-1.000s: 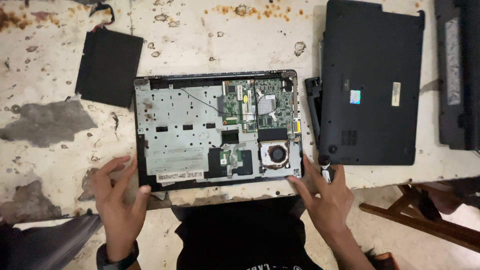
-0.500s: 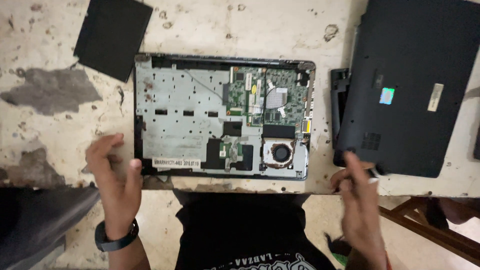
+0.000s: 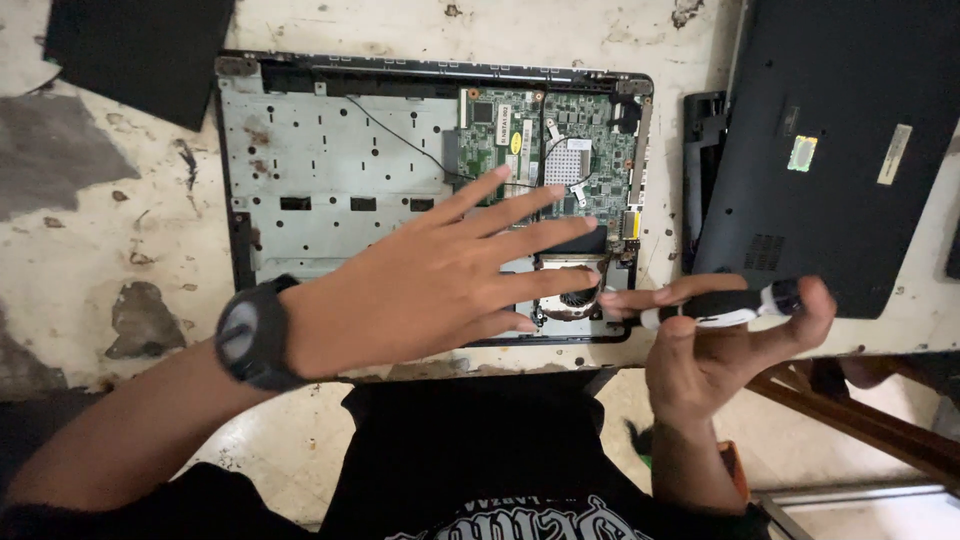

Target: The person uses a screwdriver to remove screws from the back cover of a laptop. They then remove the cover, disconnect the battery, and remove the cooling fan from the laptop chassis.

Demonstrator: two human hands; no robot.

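An opened laptop base (image 3: 330,160) lies on the worn white table (image 3: 90,250), its metal frame, green circuit board (image 3: 540,140) and round fan (image 3: 572,298) exposed. My left hand (image 3: 450,275), a black watch on its wrist, is spread flat over the laptop's lower middle, its fingertips reaching the fan. My right hand (image 3: 715,345) holds a black and white screwdriver (image 3: 725,305) level at the table's front edge, its tip pointing left at the fan corner.
A closed black laptop (image 3: 840,140) lies upside down at the right, with a black battery piece (image 3: 702,170) beside it. A black cover panel (image 3: 130,50) sits at the top left. A wooden chair frame (image 3: 870,420) shows below the table's right edge.
My left hand moved from the laptop's lower left corner across to its middle, fingers spread. My right hand lifted the screwdriver and turned its tip toward the fan. The view came closer.
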